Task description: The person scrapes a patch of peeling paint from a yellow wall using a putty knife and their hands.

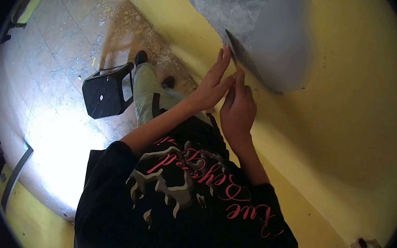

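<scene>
A wide, thin-bladed scraper [249,65] rests edge-on against a grey patch [282,37] on the yellow wall. Closed around its handle is my right hand [239,106], with the index finger stretched along it; the grip hides most of the handle. My left hand [210,87] is held flat with fingers extended, their tips at the near side of the blade. Its thumb reaches across to the right hand. Right of the blade, the grey surface looks smooth and slightly blurred; to its left it is mottled.
A black stool [108,91] stands on the floor left of my legs. Debris and yellow flakes [138,31] lie along the foot of the wall [348,112]. Bright light falls on the tiled floor [68,34] at lower left. A wall socket [365,247] with exposed parts shows at lower right.
</scene>
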Action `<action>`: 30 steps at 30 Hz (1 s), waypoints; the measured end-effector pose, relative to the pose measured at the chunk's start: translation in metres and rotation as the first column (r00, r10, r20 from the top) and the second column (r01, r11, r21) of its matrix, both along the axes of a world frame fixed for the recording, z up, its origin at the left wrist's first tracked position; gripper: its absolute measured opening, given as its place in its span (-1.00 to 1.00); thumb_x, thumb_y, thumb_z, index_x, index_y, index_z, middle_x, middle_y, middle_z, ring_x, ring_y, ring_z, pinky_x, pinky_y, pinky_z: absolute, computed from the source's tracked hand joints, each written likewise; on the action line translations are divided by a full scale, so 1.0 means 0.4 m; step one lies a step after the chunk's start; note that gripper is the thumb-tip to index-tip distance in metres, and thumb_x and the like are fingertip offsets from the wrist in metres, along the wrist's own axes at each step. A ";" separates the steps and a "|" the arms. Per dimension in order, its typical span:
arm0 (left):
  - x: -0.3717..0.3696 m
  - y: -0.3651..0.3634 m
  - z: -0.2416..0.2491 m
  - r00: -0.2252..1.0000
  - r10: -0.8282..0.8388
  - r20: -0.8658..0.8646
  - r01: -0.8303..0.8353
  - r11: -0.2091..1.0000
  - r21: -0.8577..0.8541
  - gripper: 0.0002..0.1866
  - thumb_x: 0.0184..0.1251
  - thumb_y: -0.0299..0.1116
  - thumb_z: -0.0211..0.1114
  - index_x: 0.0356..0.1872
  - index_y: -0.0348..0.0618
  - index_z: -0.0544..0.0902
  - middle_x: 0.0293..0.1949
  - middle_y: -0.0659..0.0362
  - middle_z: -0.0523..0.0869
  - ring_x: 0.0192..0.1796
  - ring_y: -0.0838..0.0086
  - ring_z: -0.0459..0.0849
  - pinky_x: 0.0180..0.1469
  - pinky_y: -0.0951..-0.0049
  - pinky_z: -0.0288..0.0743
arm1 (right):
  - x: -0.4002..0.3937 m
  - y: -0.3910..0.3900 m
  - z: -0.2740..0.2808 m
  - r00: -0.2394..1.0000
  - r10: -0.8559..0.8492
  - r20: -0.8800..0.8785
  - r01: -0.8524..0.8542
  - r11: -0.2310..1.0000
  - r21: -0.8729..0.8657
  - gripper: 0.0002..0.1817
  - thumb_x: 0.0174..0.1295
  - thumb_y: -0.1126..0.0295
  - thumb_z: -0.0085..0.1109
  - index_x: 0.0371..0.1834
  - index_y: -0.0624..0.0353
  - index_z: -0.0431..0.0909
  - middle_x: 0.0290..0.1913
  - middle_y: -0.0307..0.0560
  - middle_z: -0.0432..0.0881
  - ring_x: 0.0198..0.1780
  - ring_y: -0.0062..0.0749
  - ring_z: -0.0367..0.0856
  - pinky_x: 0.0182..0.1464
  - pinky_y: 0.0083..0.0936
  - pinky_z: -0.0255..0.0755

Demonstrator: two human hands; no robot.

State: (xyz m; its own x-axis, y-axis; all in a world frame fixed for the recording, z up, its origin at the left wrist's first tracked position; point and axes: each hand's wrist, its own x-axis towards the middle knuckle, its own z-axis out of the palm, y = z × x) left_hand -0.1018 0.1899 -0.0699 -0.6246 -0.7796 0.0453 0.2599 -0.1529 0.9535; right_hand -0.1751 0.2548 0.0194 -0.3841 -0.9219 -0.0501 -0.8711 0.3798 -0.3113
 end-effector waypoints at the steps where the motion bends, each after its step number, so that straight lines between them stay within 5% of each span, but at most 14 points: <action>1: 0.000 -0.009 -0.002 1.000 0.010 -0.011 -0.010 1.000 0.001 -0.23 0.43 -0.36 0.05 0.51 -0.41 -0.14 0.55 -0.21 -0.11 0.60 0.05 -0.23 0.54 0.28 -0.23 | 0.001 0.007 0.013 0.999 0.009 0.033 -0.008 1.000 -0.017 -0.46 0.33 0.49 0.03 0.41 0.12 0.28 -0.27 0.15 0.57 -0.26 0.08 0.61 -0.25 -0.15 0.47; 6: 0.005 -0.004 -0.009 1.000 -0.007 0.008 0.007 1.000 -0.001 -0.23 0.43 -0.35 0.05 0.52 -0.38 -0.14 0.55 -0.18 -0.10 0.60 0.06 -0.23 0.55 0.28 -0.23 | 0.029 0.004 0.017 0.998 -0.061 0.009 0.060 0.998 0.026 -0.50 0.35 0.52 0.03 0.38 0.15 0.33 -0.25 0.17 0.61 -0.20 0.07 0.62 -0.17 -0.20 0.46; 11: 0.005 -0.012 -0.018 0.999 -0.008 0.034 0.009 1.000 -0.014 -0.23 0.44 -0.34 0.05 0.52 -0.35 -0.14 0.56 -0.15 -0.11 0.60 0.04 -0.24 0.54 0.27 -0.21 | 0.006 -0.011 -0.014 0.999 0.020 0.047 -0.015 0.995 -0.096 -0.43 0.31 0.45 0.07 0.41 0.09 0.25 -0.27 0.16 0.56 -0.27 0.13 0.61 -0.28 -0.07 0.48; 14: -0.007 -0.023 -0.030 0.995 0.057 0.076 -0.045 0.988 -0.148 -0.22 0.44 -0.33 0.07 0.52 -0.34 -0.14 0.56 -0.16 -0.11 0.59 0.02 -0.23 0.54 0.26 -0.20 | 0.012 -0.005 -0.040 1.000 -0.018 0.024 0.019 0.999 -0.038 -0.45 0.31 0.45 0.06 0.40 0.09 0.26 -0.27 0.16 0.57 -0.27 0.12 0.62 -0.27 -0.08 0.49; 17: 0.006 -0.018 -0.037 0.992 -0.006 0.124 0.020 0.993 -0.117 -0.21 0.43 -0.33 0.07 0.52 -0.37 -0.15 0.55 -0.19 -0.10 0.59 0.00 -0.22 0.54 0.24 -0.19 | -0.001 0.010 -0.015 0.990 0.014 0.139 -0.002 0.997 -0.081 -0.48 0.32 0.46 0.04 0.37 0.10 0.28 -0.23 0.17 0.58 -0.24 0.11 0.63 -0.24 -0.10 0.50; 19: -0.007 -0.018 -0.041 0.999 0.034 -0.001 -0.034 0.999 0.012 -0.19 0.41 -0.34 0.09 0.51 -0.39 -0.15 0.54 -0.23 -0.09 0.59 -0.02 -0.21 0.53 0.23 -0.18 | 0.028 -0.016 -0.044 0.997 -0.045 0.057 0.049 0.997 -0.062 -0.49 0.32 0.46 0.04 0.36 0.12 0.30 -0.20 0.18 0.60 -0.22 0.11 0.63 -0.22 -0.10 0.50; 21: -0.001 -0.017 -0.047 0.999 0.034 0.019 -0.033 0.998 -0.051 -0.19 0.40 -0.34 0.10 0.51 -0.40 -0.15 0.54 -0.24 -0.08 0.59 -0.02 -0.21 0.53 0.23 -0.18 | 0.021 -0.016 -0.058 0.995 -0.094 -0.037 0.092 0.994 -0.059 -0.51 0.33 0.46 0.03 0.35 0.14 0.31 -0.18 0.19 0.61 -0.20 0.12 0.64 -0.19 -0.11 0.51; 26: -0.004 -0.007 -0.040 0.999 0.006 0.035 -0.004 0.998 -0.055 -0.17 0.37 -0.34 0.12 0.51 -0.42 -0.14 0.53 -0.25 -0.04 0.59 0.00 -0.20 0.53 0.26 -0.17 | -0.005 -0.004 -0.067 0.997 0.000 0.082 0.018 0.977 -0.215 -0.49 0.34 0.43 0.03 0.37 0.18 0.28 -0.16 0.24 0.64 -0.16 0.16 0.65 -0.14 -0.04 0.50; 28: -0.011 -0.035 -0.061 0.998 0.047 -0.033 -0.043 0.992 0.122 -0.18 0.36 -0.35 0.12 0.50 -0.42 -0.12 0.52 -0.26 -0.04 0.59 0.01 -0.21 0.53 0.25 -0.17 | 0.008 -0.030 -0.082 0.996 -0.029 0.081 0.036 0.995 -0.098 -0.51 0.34 0.42 0.03 0.35 0.20 0.30 -0.14 0.24 0.65 -0.14 0.15 0.65 -0.13 -0.06 0.50; 29: -0.007 -0.034 -0.066 0.998 0.050 -0.037 -0.046 0.992 0.117 -0.18 0.36 -0.35 0.12 0.50 -0.42 -0.12 0.52 -0.26 -0.04 0.59 0.01 -0.21 0.53 0.25 -0.17 | 0.011 -0.041 -0.086 0.995 -0.055 0.081 0.054 0.998 0.018 -0.52 0.34 0.42 0.03 0.33 0.22 0.32 -0.12 0.25 0.65 -0.12 0.14 0.65 -0.12 -0.07 0.51; 30: 0.004 -0.039 -0.064 0.999 0.041 0.011 -0.041 0.998 0.041 -0.17 0.35 -0.35 0.12 0.51 -0.41 -0.12 0.53 -0.26 -0.03 0.59 0.01 -0.21 0.53 0.25 -0.16 | 0.015 -0.035 -0.073 0.996 0.005 0.088 0.000 0.998 -0.064 -0.53 0.35 0.41 0.03 0.32 0.24 0.33 -0.14 0.25 0.65 -0.13 0.15 0.65 -0.13 -0.07 0.51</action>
